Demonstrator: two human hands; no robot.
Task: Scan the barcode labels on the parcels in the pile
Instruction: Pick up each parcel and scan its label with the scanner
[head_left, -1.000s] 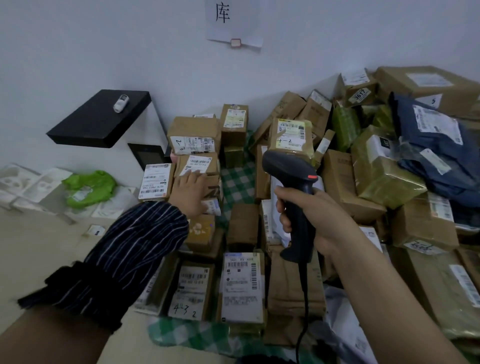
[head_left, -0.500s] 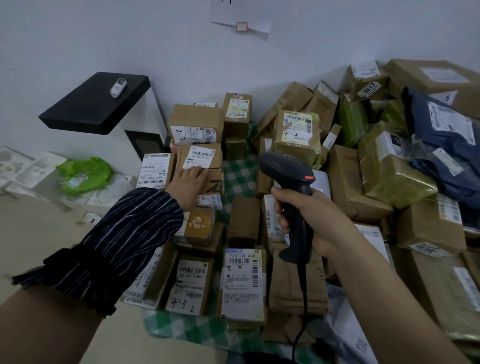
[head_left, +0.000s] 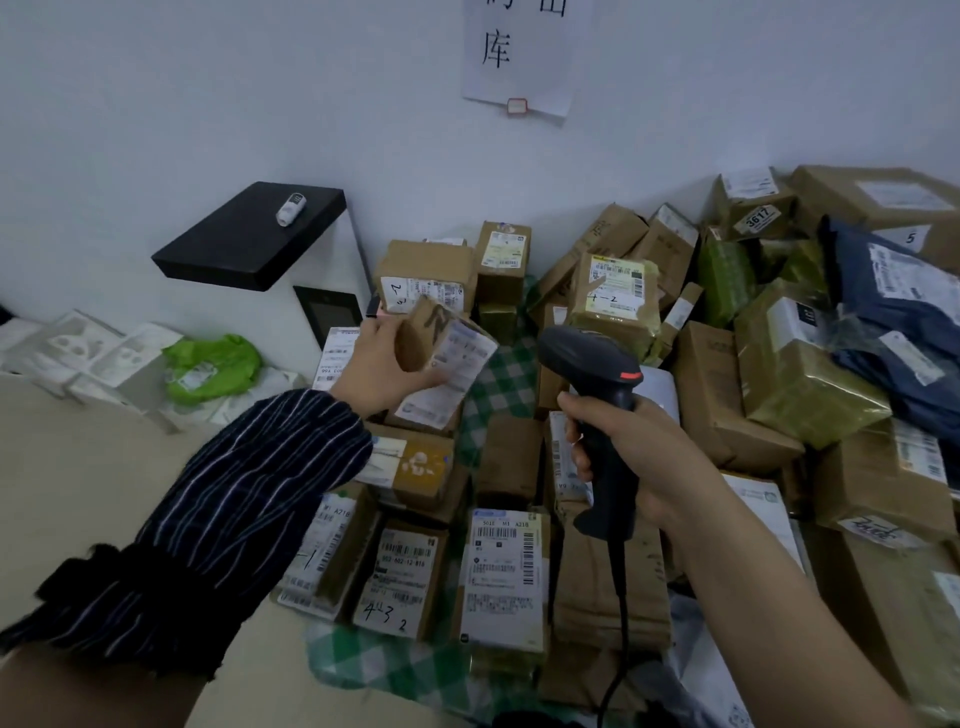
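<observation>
Left hand (head_left: 379, 366): fingers curled round a small brown cardboard parcel (head_left: 452, 353), white label facing up, held tilted at frame centre | right hand (head_left: 644, 457): wrapped tight round the grip of a black corded barcode scanner (head_left: 589, 356), just right of that parcel | pile of taped cardboard parcels (head_left: 717, 395): fills centre and right of frame.

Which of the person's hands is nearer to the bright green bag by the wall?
Left. The left hand, holding a small box, is to the right of the green bag; the right hand, gripping the scanner, is much farther to the right.
</observation>
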